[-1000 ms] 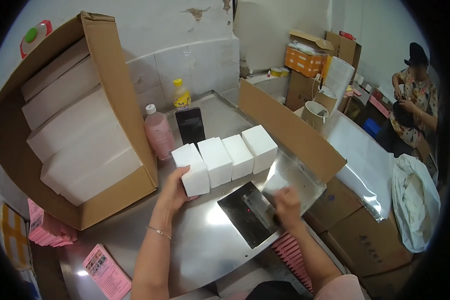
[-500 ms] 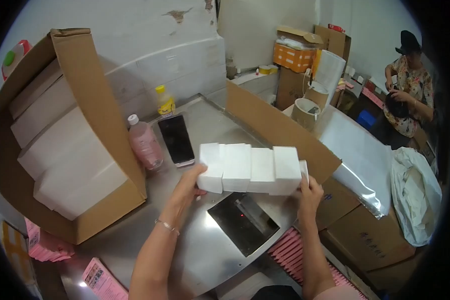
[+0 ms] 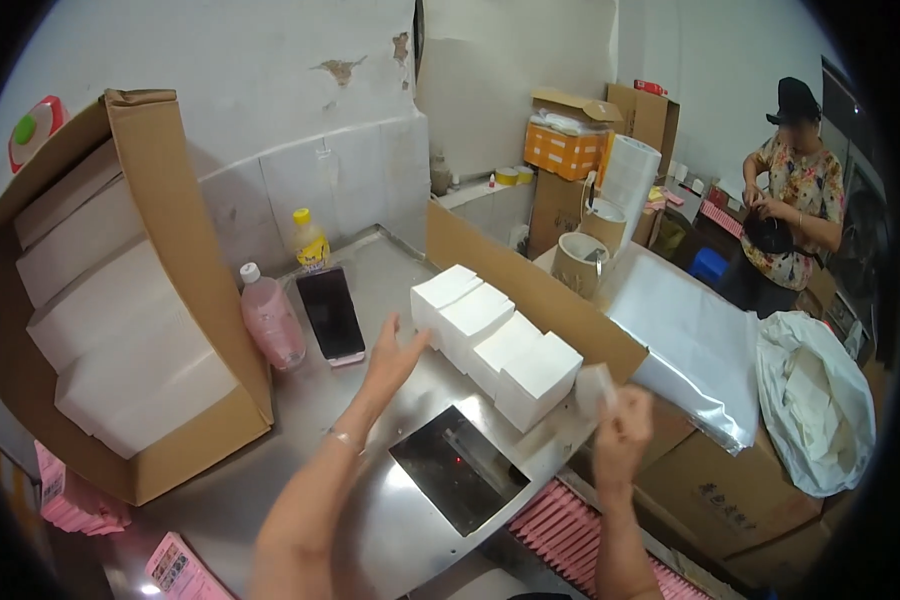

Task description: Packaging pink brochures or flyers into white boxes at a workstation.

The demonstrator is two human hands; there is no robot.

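Several white paper stacks (image 3: 496,340) stand in a stepped row on the metal table (image 3: 370,455), along a cardboard flap. My left hand (image 3: 400,352) is at the near-left end of the row, fingers apart and holding nothing; whether a fingertip still touches the paper I cannot tell. My right hand (image 3: 622,430) is closed on a thin white paper stack (image 3: 597,388), blurred by motion, just past the row's right end. Nearer to me, a dark glass panel (image 3: 458,470) with a small red light is set into the tabletop.
A carton (image 3: 210,445) packed with white stacks leans at left. Behind are a pink bottle (image 3: 273,325), a yellow-capped bottle (image 3: 311,245) and a phone (image 3: 331,315). Pink packets (image 3: 560,535) line the table's front. Clear plastic sheets (image 3: 685,335) lie right; a person (image 3: 795,190) stands beyond.
The row of white stacks, held between both hands before, now rests on the table by the cardboard flap. My left hand has let go; my right has moved toward me with a thin stack.
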